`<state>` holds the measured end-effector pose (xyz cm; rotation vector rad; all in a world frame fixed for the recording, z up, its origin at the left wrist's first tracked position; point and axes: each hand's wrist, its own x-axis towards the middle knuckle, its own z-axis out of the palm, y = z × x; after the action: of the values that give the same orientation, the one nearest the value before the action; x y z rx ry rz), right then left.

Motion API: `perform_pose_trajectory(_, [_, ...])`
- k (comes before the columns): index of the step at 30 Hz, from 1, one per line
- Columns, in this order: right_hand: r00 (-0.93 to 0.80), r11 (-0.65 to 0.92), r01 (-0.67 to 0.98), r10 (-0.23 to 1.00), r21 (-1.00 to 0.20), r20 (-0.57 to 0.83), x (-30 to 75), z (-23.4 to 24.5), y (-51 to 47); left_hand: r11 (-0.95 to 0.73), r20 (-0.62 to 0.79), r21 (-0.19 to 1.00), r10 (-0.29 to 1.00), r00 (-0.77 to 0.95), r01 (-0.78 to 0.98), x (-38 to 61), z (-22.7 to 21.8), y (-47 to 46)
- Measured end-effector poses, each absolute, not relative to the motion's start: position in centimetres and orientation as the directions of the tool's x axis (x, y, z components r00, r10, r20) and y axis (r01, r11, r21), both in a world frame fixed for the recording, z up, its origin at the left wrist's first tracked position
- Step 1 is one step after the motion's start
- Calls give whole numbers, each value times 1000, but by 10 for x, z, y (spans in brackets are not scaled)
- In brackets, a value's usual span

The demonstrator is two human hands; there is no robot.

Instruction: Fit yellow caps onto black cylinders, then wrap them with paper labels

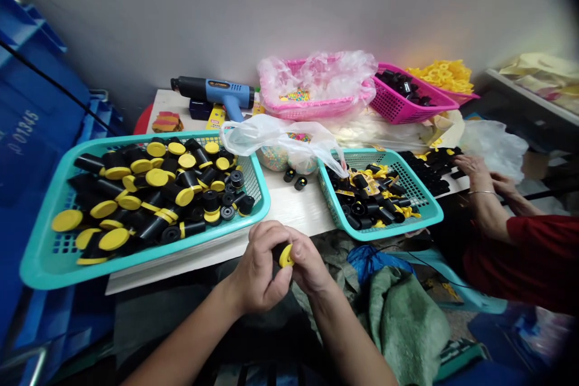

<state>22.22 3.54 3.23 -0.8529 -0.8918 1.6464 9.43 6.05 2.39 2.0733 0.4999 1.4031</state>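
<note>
My left hand (260, 268) and my right hand (312, 265) meet just below the table's front edge, both closed round one small black piece with a yellow cap (286, 255). The black body is mostly hidden in my fingers. To the left a teal basket (40, 265) holds several finished black tubes with yellow caps (156, 178). To the right a smaller teal basket (425, 214) holds loose black and yellow parts (371, 196).
A co-worker's hands (474, 172) in a red sleeve work at black parts (429, 166) on the right. At the back lie a blue heat gun (217, 91), pink baskets (398, 110), plastic bags (280, 136) and yellow rings (441, 75). Blue crates (31, 102) stand at left.
</note>
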Motion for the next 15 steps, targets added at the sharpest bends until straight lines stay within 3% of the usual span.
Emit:
perform_pose_trajectory(6, [-405, -352, -595, 908, -722, -109, 235, 16, 33, -620, 642, 755, 632, 435, -214, 89, 24, 65])
perform_pose_trajectory(12, [-206, -188, -512, 974, -838, -93, 224, 17, 36, -709, 628, 706, 624, 464, -2, 88, 6, 65])
perform_pose_trajectory(15, [-180, -178, -491, 979, -853, -100, 220, 17, 37, -612, 548, 791, 703, 454, -7, 90, 3, 62])
